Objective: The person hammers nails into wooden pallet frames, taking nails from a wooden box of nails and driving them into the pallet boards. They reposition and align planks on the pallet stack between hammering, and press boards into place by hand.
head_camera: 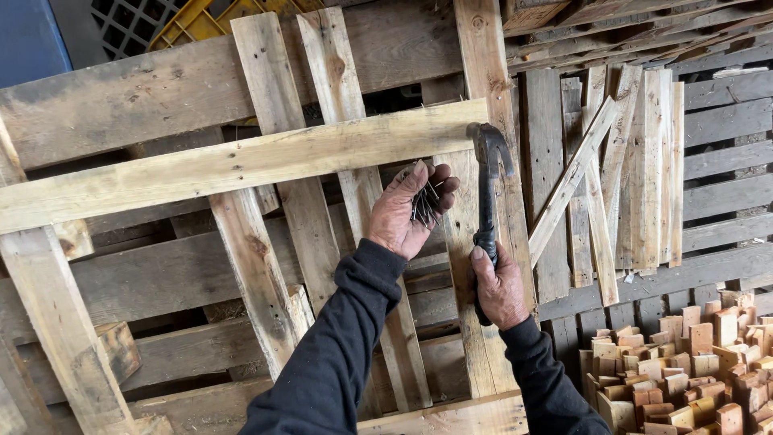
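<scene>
Far left: blue panel (28, 36) at top corner; yellow plastic crate (205, 20) behind the wood, partly hidden.
Pallet frame (121, 97): weathered boards, grey-brown, filling the left and centre.
Pale board (241, 161): laid crosswise over the upright slats, running from left edge up toward the hammer head, slightly tilted.
Left hand (407, 213): palm up, fingers cupped around a bundle of nails (424, 203); dark sleeve (338, 354) below.
Nails: resting in the left palm, just under the right end of the pale board.
Right hand (499, 286): clenched around the lower handle of the hammer.
Hammer (487, 185): dark, held upright; head at or just beside the right end of the pale board, contact not clear.
Right of hammer: loose slats (628, 177) stacked on another pallet, one lying diagonally.
Lower right: heap of small wooden blocks (692, 362), light brown.
</scene>
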### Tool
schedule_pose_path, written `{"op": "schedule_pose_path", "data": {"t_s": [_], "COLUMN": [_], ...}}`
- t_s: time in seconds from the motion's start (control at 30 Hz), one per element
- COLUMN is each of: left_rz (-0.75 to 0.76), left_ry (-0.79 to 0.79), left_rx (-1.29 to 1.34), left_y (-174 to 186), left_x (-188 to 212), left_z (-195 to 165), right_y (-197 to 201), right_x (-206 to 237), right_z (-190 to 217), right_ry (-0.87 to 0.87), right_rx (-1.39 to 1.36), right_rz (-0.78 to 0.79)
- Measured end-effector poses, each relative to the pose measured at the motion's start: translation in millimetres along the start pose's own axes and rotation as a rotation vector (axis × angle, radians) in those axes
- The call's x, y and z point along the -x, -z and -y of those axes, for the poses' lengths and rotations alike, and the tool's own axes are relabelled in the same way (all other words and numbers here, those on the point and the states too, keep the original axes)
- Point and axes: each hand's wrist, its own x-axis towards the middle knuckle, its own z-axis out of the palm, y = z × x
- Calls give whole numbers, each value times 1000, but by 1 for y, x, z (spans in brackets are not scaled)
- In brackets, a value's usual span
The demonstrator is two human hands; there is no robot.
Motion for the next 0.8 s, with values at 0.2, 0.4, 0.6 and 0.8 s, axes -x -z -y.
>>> {"op": "schedule_pose_path", "data": {"t_s": [0.2, 0.4, 0.6, 0.8], "left_rz": [113, 34, -36, 129], "left_ry": [-9, -3, 37, 55], "left_rx": [-53, -146, -14, 47], "left_y": [-1, -4, -13, -6], "left_x": [-9, -17, -21, -19], "left_z": [5, 14, 34, 42], "right_y": [2, 1, 4, 6], "right_x": [-4, -1, 2, 4], "right_z": [-7, -1, 3, -2], "right_ry": [-10, -41, -127, -34], "right_rx": [-48, -76, -176, -106], "right_rz": [18, 23, 69, 56]}}
